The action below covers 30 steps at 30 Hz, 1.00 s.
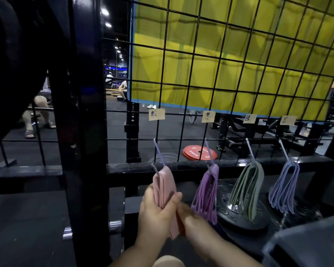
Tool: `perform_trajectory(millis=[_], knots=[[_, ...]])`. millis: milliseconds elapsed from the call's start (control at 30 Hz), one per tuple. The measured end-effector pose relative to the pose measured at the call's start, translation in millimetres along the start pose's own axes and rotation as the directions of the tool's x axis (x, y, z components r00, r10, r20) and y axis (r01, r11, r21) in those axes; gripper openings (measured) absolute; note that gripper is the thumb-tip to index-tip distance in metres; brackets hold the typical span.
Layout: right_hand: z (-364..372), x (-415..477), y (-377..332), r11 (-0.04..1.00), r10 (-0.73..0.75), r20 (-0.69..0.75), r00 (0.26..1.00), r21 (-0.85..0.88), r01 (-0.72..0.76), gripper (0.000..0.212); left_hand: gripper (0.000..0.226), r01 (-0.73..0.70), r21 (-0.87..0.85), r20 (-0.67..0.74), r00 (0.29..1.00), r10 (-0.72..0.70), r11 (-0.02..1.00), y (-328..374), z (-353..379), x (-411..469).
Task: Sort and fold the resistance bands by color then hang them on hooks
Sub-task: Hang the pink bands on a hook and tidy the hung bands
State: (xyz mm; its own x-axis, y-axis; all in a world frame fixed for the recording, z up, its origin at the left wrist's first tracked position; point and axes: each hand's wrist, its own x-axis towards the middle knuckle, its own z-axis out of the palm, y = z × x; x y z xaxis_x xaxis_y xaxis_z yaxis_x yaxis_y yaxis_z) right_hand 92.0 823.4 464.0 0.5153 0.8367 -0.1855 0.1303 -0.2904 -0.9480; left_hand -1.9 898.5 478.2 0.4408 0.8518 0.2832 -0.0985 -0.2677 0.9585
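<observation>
Nearly done, I judge: purple bands (206, 193), green bands (247, 189) and blue bands (283, 187) hang folded on hooks to the right. My left hand (156, 211) grips the pink bands (165, 184) at the leftmost hook (159, 153). My right hand (189, 218) is blurred, and I cannot tell its grasp.

Four band bundles (247, 189) hang abreast on the wire grid (174, 139) — labels (156, 114) above. Behind it, apparently, lies a weight plate (200, 152).

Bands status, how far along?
Done: purple bands, green bands and blue bands hang folded on their hooks. In hand: left hand grips the pink bands at the leftmost hook; right hand, blurred, is by their lower end. Left: let go of pink; no loose bands in view.
</observation>
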Motion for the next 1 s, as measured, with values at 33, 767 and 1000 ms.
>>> perform_trajectory(millis=[33,767,1000], knots=[[-0.7,-1.2,-1.1,1.000,-0.008,0.011,1.000,0.008,0.008,0.047,0.038,0.006,0.002,0.003,1.000,-0.006,1.000,-2.2,1.0,-1.7],[8.4,-17.9,-18.5,0.907,-0.156,0.033,0.987,-0.392,0.156,0.020,0.075,-0.109,0.289,0.011,0.994,0.110,0.951,-29.3,-0.1,-5.5],[-2.4,-33.7,-25.3,0.663,-0.298,-0.146,0.943,-0.742,0.094,0.039,0.063,-0.358,0.293,-0.316,0.839,0.443,0.887,-14.5,-12.6,-6.8]])
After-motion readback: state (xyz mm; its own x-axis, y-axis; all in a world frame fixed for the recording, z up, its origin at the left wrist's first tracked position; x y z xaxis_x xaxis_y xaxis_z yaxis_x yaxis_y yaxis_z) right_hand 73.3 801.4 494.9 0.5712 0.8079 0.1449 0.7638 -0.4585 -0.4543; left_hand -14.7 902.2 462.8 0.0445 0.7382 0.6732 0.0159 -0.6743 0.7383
